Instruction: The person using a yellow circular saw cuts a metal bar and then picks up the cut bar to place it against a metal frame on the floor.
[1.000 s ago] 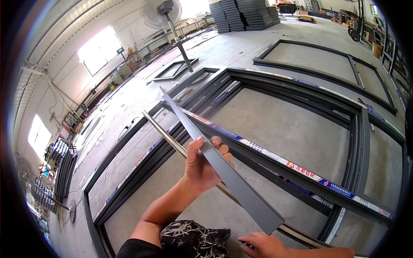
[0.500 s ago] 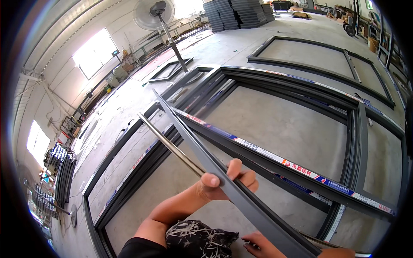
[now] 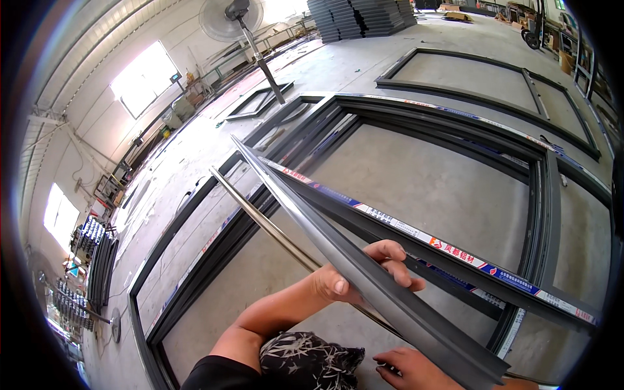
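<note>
My left hand (image 3: 338,283) is closed around a long dark grey metal profile (image 3: 312,224), its thumb on the near side and its fingers over the far edge. The profile slants from the far left down to the lower right, above a large dark window frame (image 3: 416,227). A thin, shiny brass-coloured strip (image 3: 260,218) runs alongside and passes under my left hand; whether that hand also touches it is hidden. My right hand (image 3: 406,367) is beside the profile's near end, its visible fingers slightly bent and apart with nothing between them. The profile covers part of the right arm.
A second dark frame (image 3: 455,93) is on the floor at the far right, and a small one (image 3: 257,103) beyond the profile's far end. A pedestal fan (image 3: 250,39) rises behind, near stacked dark panels (image 3: 357,19). Racks with dark bars (image 3: 97,273) stand at left.
The grey profile has rolled, so a different, shinier face shows. My left hand has moved a little to the right and down with it. More of my right hand shows.
</note>
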Action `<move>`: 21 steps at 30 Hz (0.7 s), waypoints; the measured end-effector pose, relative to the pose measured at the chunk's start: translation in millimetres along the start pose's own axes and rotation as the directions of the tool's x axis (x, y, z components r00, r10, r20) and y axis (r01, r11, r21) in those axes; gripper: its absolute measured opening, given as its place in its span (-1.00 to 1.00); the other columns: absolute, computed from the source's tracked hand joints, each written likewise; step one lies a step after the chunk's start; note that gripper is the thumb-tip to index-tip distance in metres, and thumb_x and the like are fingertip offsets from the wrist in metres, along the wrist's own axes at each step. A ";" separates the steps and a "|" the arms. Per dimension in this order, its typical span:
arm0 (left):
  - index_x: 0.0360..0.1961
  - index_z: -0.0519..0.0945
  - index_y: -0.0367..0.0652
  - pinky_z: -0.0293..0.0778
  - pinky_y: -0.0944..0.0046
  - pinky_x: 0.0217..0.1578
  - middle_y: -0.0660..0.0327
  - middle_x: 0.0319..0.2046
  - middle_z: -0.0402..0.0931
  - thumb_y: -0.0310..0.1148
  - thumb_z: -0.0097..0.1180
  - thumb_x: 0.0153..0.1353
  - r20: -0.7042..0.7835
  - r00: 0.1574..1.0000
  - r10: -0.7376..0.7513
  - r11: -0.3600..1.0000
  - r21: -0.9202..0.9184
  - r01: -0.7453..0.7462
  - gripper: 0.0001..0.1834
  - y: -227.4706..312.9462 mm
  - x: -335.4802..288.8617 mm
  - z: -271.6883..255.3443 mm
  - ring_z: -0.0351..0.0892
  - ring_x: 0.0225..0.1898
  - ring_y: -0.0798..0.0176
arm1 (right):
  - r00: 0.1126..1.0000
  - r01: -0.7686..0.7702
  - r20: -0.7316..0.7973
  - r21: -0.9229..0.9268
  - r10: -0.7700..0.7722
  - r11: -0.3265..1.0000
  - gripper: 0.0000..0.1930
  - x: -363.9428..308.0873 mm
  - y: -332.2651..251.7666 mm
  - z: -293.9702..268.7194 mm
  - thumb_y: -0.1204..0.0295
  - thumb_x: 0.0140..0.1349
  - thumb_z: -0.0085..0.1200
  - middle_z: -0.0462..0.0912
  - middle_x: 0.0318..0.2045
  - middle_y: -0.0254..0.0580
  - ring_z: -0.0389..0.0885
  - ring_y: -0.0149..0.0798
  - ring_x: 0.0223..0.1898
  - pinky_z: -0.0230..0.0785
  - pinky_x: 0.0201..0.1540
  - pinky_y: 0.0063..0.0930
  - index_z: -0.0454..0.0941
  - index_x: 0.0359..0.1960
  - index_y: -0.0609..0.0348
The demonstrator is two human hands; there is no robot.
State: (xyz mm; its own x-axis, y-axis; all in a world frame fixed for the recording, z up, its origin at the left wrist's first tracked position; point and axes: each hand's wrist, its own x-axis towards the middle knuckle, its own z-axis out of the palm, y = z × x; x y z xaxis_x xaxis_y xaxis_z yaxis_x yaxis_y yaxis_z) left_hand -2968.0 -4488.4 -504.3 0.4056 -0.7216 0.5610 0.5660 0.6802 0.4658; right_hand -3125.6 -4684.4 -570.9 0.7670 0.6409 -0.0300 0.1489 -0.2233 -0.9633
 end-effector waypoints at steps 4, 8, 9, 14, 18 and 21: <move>0.26 0.16 -0.20 -0.07 -0.08 0.42 -0.06 0.21 0.36 -0.36 0.33 0.02 -0.027 0.999 -0.019 1.000 -0.017 0.018 -0.18 0.6 1.9 -4.7 0.00 0.42 -0.12 | 1.000 0.026 0.014 -0.090 -0.025 0.996 -0.76 4.2 -14.3 -14.6 0.40 0.24 0.08 0.59 -0.28 0.08 0.58 0.08 -0.26 0.43 -0.22 -0.22 0.56 -0.12 0.27; 0.23 0.18 -0.19 -0.03 -0.08 0.41 -0.07 0.22 0.35 -0.37 0.33 0.01 -0.089 0.995 -0.042 0.999 0.000 0.043 -0.21 1.1 4.8 -2.2 -0.01 0.42 -0.11 | 0.994 0.066 -0.064 -0.255 -0.085 0.965 -0.76 -2.8 -4.1 -4.6 0.38 0.22 0.10 0.60 -0.31 0.01 0.59 0.05 -0.30 0.43 -0.26 -0.21 0.58 -0.14 0.22; 0.23 0.18 -0.19 -0.05 -0.07 0.41 -0.07 0.23 0.35 -0.39 0.32 0.00 -0.134 0.990 -0.054 0.998 0.003 0.055 -0.22 1.2 4.0 -0.5 -0.01 0.42 -0.10 | 0.993 0.061 -0.092 -0.157 -0.076 0.986 -0.77 -1.7 -9.0 -4.0 0.37 0.21 0.10 0.61 -0.32 -0.01 0.60 0.04 -0.32 0.43 -0.27 -0.20 0.58 -0.15 0.20; 0.27 0.15 -0.15 -0.08 -0.03 0.42 -0.02 0.29 0.27 -0.45 0.29 -0.01 -0.181 0.981 -0.076 0.997 0.002 0.078 -0.19 -1.7 0.3 3.8 -0.03 0.44 -0.04 | 0.993 0.095 -0.061 -0.085 -0.101 0.992 -0.77 -2.2 -16.4 -8.8 0.35 0.21 0.11 0.61 -0.33 -0.01 0.60 0.02 -0.33 0.44 -0.29 -0.21 0.59 -0.16 0.19; 0.37 0.08 -0.03 0.01 0.03 0.38 0.09 0.37 0.14 -0.41 0.27 0.01 -0.313 0.930 -0.192 0.981 -0.074 0.178 -0.10 -12.6 5.6 3.3 -0.02 0.44 0.09 | 0.982 0.091 -0.136 -0.280 -0.133 0.956 -0.74 -11.2 -8.3 -2.1 0.31 0.21 0.12 0.62 -0.35 -0.04 0.60 -0.03 -0.38 0.42 -0.35 -0.25 0.60 -0.15 0.20; 0.22 0.28 -0.05 -0.03 0.04 0.37 0.13 0.23 0.28 -0.36 0.33 -0.08 -0.522 0.810 -0.268 0.963 -0.116 0.244 -0.22 -30.0 8.8 -15.5 0.09 0.37 0.06 | 1.000 -0.012 0.007 -0.401 0.016 0.916 -0.64 -12.9 -1.2 -8.1 0.22 0.18 0.15 0.65 -0.24 -0.19 0.63 -0.15 -0.22 0.51 -0.17 -0.28 0.56 -0.02 0.08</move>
State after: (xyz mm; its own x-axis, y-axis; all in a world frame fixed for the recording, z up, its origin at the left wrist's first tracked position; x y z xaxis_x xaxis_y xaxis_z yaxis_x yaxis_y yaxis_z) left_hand -2970.2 -4517.2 -524.0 0.5519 -0.8335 -0.0278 0.7268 0.4643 0.5061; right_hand -3130.5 -4698.4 -567.1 0.7651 0.6422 -0.0473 0.3774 -0.5067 -0.7751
